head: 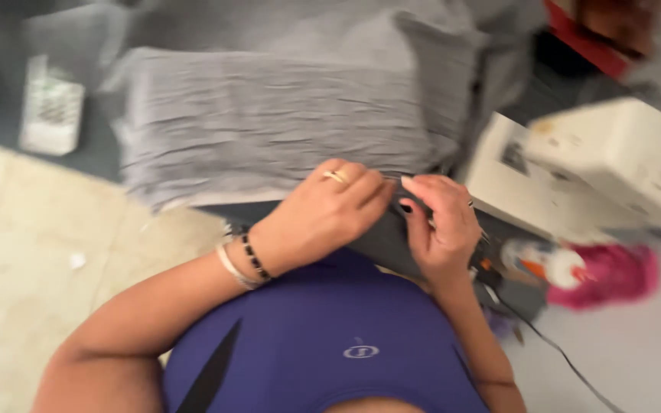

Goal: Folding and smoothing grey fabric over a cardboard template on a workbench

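A stack of crinkled grey fabric (269, 122) lies across the table ahead of me. My left hand (323, 214), with a ring and bead bracelets, rests curled at the stack's near edge, pinching the cloth. My right hand (441, 226) sits beside it, fingers bent on a darker grey piece of fabric (384, 241) at the table edge. Both hands almost touch each other. The picture is blurred by motion.
A cream sewing machine (598, 168) stands at the right. A pink bundle (621, 275) and a small white bottle (548, 264) lie below it, with a thin cable (568, 359) trailing. A white object (51, 107) sits far left; pale floor tiles (32, 268) lie below.
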